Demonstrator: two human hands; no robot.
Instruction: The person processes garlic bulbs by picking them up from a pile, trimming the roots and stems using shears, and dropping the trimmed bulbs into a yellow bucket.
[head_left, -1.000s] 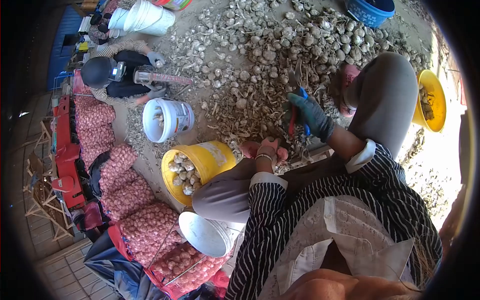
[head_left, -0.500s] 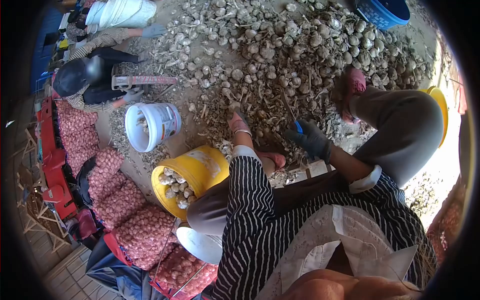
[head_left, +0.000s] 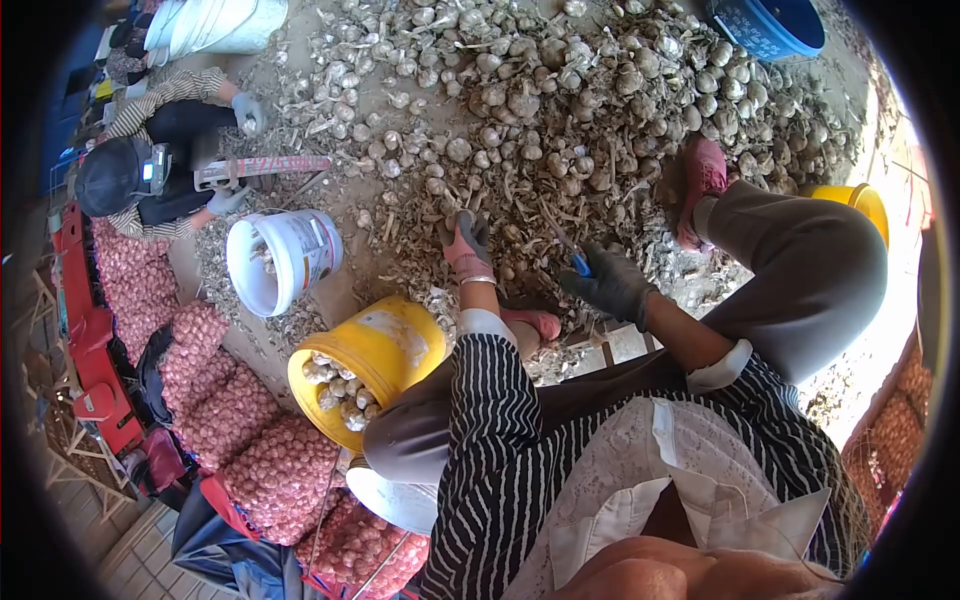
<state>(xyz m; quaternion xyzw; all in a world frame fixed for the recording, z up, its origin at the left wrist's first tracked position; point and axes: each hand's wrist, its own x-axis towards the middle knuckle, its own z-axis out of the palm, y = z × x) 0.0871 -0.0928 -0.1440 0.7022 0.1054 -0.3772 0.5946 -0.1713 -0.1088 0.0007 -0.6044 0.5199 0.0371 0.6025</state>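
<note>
My left hand (head_left: 467,246), in a pink and grey glove, reaches over the near edge of the garlic pile (head_left: 540,90), its fingers curled down; whether a bulb is inside them I cannot make out. To its right, my right hand (head_left: 608,284), in a dark glove, is closed round the blue handle of a long thin tool (head_left: 566,238), whose blade points up and left over the dry stalks. A yellow bucket (head_left: 400,335) lies tilted beside my left knee, with garlic bulbs (head_left: 345,392) in its mouth.
A co-worker (head_left: 150,160) in gloves sits at the upper left, near a white bucket (head_left: 312,250). Red net sacks of garlic (head_left: 280,465) line the left side. A blue bucket (head_left: 765,28) stands at the upper right, another yellow bucket (head_left: 862,208) behind my right knee.
My left hand has shifted slightly left and its fingers look more curled. The tool is still in my right hand. The co-worker's outstretched hand has drawn back. The view has shifted a little.
</note>
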